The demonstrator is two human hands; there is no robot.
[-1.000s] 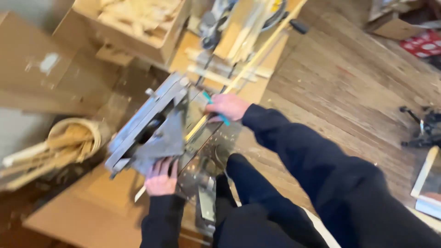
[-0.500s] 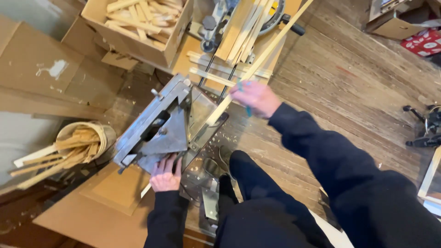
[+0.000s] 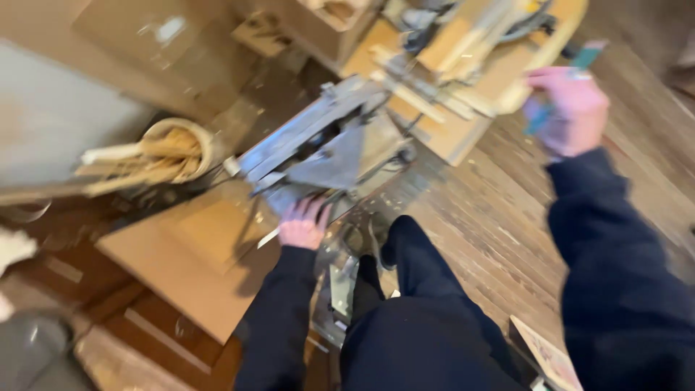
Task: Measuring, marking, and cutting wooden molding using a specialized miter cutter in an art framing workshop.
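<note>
Grey metal saw machine (image 3: 326, 145) sits on the wooden floor (image 3: 499, 217), tilted long axis running from lower left to upper right, in front of the person's knees. Left hand (image 3: 304, 223) rests flat on the machine's near edge, fingers spread on the metal, gripping nothing. Right hand (image 3: 568, 108) is raised off the machine, well apart from the left, up near the top right of the view; fingers are curled round a thin teal-handled tool (image 3: 561, 87), blurred, kind can't be told. Both arms in dark sleeves, dark trousers fill the lower middle. Just beyond the machine's far end lies a stack of light wooden strips and boards (image 3: 449, 65) on flat plywood pieces, touching or nearly touching the machine, blur hides which. Cardboard box (image 3: 326, 22) with wood offcuts sits at the top edge, left of that stack. Left of the machine, a round basket (image 3: 174, 148) holds long wooden sticks poking out to the left. A flat brown cardboard sheet (image 3: 188, 253) lies on the floor under the machine's near left corner, beside the left hand. More cardboard sheets lean at the upper left. Bottom right corner shows a small printed card or board edge (image 3: 546, 355), partly cut off. Whole frame is motion-blurred, fine detail unreadable.
</note>
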